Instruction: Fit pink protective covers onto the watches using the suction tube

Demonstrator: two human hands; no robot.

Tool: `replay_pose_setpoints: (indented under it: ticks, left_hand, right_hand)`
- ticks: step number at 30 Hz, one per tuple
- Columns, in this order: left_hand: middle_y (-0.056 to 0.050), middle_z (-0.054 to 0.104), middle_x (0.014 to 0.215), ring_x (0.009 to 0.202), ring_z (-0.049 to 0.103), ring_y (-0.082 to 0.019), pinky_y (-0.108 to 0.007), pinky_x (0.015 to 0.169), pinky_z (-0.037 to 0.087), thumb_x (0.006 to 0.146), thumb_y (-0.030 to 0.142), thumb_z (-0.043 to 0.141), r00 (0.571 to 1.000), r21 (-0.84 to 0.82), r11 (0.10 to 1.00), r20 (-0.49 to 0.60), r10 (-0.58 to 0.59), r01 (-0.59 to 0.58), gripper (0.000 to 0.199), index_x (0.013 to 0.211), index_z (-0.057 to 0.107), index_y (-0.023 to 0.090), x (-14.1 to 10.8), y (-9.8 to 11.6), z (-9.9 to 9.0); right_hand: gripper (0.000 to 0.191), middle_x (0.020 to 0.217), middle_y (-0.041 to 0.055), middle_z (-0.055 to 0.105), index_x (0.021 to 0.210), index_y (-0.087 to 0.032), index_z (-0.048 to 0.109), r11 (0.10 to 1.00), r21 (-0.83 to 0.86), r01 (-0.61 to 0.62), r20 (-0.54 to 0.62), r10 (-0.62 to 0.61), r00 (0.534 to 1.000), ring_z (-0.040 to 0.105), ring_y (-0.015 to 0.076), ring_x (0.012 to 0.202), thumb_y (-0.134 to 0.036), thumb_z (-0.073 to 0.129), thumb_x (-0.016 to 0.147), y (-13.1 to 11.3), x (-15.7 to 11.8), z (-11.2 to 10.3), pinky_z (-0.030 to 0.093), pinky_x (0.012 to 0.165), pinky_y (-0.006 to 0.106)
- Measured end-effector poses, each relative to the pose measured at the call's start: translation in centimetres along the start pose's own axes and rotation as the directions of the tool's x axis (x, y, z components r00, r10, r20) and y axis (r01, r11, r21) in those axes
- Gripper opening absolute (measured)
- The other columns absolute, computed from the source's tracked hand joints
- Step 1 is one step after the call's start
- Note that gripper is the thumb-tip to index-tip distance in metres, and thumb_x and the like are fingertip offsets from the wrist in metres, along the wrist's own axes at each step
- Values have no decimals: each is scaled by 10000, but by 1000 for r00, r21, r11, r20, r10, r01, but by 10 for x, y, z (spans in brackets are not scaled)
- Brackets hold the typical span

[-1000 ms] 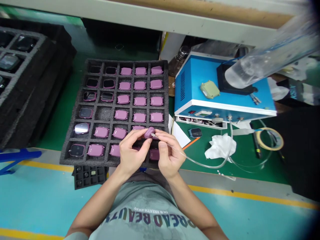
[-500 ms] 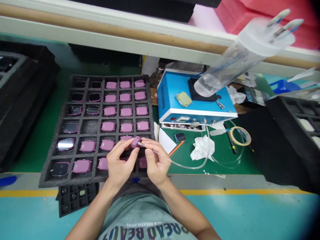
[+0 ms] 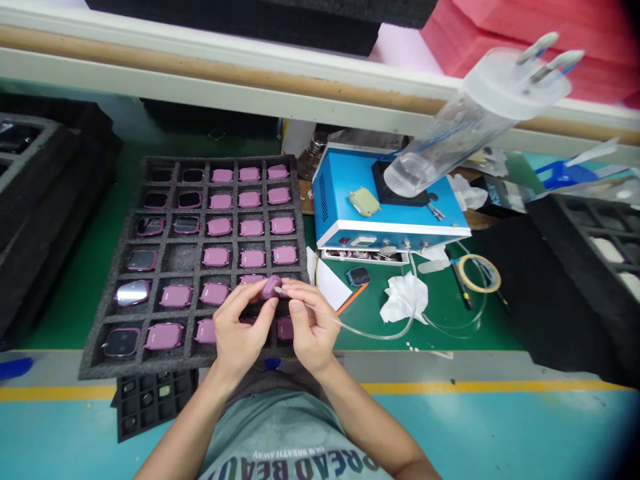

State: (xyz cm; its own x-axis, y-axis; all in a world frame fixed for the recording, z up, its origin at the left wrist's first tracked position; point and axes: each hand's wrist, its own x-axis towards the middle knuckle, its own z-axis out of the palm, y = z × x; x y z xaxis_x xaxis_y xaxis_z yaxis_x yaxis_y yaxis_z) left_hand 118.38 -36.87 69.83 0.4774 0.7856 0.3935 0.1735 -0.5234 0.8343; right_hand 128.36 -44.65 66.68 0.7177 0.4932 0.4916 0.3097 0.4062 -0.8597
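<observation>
My left hand (image 3: pixel 241 328) grips a small purple watch case (image 3: pixel 271 287) between thumb and fingers, turned on its edge over the foam tray (image 3: pixel 93 357). In my right hand (image 3: pixel 314 330) is the end of a thin clear tube (image 3: pixel 373 334); its pale tip meets the watch case or lies just beside it, I cannot tell which. From there the tube loops to the front of a blue machine (image 3: pixel 340 207). Rows of purple watch cases (image 3: pixel 176 295) lie in the tray, and several at its left show dark screens. My hands hide part of its lower right.
A clear cylinder (image 3: pixel 445 133) and a pale green watch case (image 3: pixel 364 201) rest on the machine. Crumpled tissue (image 3: pixel 406 298), a dark watch (image 3: pixel 358 276) and yellow tape (image 3: pixel 479 273) lie to the right. Stacked black foam trays (image 3: pixel 45 233) stand left; a shelf edge (image 3: pixel 200 73) crosses above.
The camera view has shifted slightly. Both hands keep the same hold, and the tube tip stays at the purple watch case.
</observation>
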Motion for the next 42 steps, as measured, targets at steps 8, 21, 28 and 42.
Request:
replay_pose_setpoints:
  ticks: [8,21,28,42]
  left_hand:
    - [-41,796,1011,889,742,-160,-267,821,605,902,170,756,1000,-2,1000,5,-4,4,225,1122,789,206,1,1,0]
    - [-44,796,1011,886,741,-164,-273,819,607,904,168,754,1000,-4,1000,7,3,-3,228,1126,789,208,0,0,0]
    - [-44,792,1022,889,738,-160,-275,830,606,904,167,758,1000,1,1000,10,-5,5,239,1139,784,204,-2,-1,0]
    - [-58,796,1037,932,750,-167,-265,855,601,927,126,687,998,78,995,23,63,-64,249,1159,754,185,-8,7,-1]
  right_hand:
    - [207,1040,70,799,1097,-247,749,1000,5,-4,-4,4,1000,775,228,1081,-154,588,1005,-1,0,-1,657,967,446]
    - [201,1034,72,801,1092,-244,744,1000,-17,3,0,-3,1000,777,229,1077,-160,582,1007,-1,1,-1,662,958,445]
    - [212,1035,69,798,1096,-246,748,1000,-4,1,-1,-1,1000,774,222,1079,-144,588,1002,-2,1,-1,656,960,431]
    - [219,1086,69,802,1084,-235,774,999,-20,-38,-13,37,999,771,219,1078,-127,608,990,-5,-9,-5,647,970,428]
